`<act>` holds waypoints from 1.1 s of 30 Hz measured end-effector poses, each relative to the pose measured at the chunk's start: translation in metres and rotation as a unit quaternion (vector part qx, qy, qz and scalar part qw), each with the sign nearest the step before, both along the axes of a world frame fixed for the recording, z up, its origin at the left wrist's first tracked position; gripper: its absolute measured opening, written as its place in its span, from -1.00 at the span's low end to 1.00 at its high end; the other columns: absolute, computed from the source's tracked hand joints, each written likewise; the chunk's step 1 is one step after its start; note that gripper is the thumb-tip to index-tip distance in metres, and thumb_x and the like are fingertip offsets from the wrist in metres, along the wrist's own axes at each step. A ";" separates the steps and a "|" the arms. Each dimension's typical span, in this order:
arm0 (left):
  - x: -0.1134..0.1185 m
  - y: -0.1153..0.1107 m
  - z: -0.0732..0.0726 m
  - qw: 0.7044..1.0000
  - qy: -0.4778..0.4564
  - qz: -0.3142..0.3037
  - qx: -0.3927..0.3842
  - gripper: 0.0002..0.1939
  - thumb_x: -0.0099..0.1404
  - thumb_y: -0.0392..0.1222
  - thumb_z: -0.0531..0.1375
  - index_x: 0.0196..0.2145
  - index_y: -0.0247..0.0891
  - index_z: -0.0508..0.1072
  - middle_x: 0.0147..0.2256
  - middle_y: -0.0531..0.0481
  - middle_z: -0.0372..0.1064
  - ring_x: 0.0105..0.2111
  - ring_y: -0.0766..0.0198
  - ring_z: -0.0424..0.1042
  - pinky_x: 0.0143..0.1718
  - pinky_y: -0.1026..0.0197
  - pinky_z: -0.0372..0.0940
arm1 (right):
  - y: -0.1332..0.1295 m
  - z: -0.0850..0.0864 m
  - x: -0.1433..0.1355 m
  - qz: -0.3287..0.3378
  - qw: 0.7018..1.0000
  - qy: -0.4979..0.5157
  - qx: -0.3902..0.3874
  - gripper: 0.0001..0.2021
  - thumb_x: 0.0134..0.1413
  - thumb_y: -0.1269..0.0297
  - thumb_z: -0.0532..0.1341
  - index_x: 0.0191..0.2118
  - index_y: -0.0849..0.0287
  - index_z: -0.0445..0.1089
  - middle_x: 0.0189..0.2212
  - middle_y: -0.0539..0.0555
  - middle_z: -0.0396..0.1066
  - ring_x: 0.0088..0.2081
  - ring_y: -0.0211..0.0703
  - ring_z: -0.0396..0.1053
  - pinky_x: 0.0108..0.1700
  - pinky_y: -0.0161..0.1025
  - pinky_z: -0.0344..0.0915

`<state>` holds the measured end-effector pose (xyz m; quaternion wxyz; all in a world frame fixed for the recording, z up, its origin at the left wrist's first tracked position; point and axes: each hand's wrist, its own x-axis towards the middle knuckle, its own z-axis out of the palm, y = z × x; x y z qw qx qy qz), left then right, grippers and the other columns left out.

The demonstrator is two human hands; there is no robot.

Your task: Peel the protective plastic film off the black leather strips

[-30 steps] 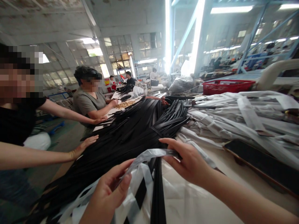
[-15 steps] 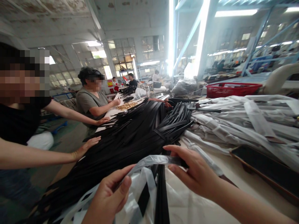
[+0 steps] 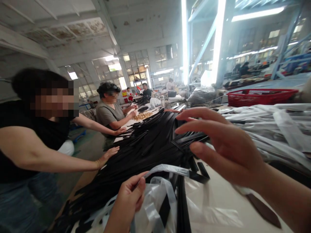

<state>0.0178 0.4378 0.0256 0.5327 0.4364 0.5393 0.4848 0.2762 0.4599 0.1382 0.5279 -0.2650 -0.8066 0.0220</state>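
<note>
My left hand (image 3: 128, 199) pinches a black strap (image 3: 199, 176) covered by a clear plastic sleeve (image 3: 167, 168), between thumb and fingers. The strap arcs to the right, and its bare black end sticks out of the sleeve. Above and right of that end, my right hand (image 3: 228, 145) is raised with fingers apart and nothing in it. Beneath the left hand lie loose plastic sleeves (image 3: 153, 212) with black strips among them. A large heap of black straps (image 3: 145, 145) spreads over the table beyond.
Across the heap, a co-worker's hand (image 3: 110, 156) rests on the straps. Another person (image 3: 109, 113) sits farther along, near a pile of gold-coloured pieces (image 3: 143, 116). Plastic-sleeved straps (image 3: 289, 124) are piled at right, before a red basket (image 3: 262, 97). A dark brown piece (image 3: 263, 208) lies near the right edge.
My right hand has let go of the strap's end and lifted up and to the right, fingers spread. My left hand still grips the sleeved strap. The view has shifted left.
</note>
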 end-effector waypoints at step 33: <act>-0.019 -0.017 0.017 0.984 -0.105 -0.142 0.019 -0.25 0.03 0.39 0.26 -0.12 -0.36 0.53 -0.63 0.17 0.14 -0.73 0.53 0.01 -0.69 0.38 -0.15 | 0.034 -0.125 0.029 0.051 0.900 -0.024 -0.433 -0.54 0.07 -0.16 0.21 -0.29 0.22 0.52 -0.52 0.05 0.42 -0.50 -0.21 0.33 -0.50 -0.35 0.25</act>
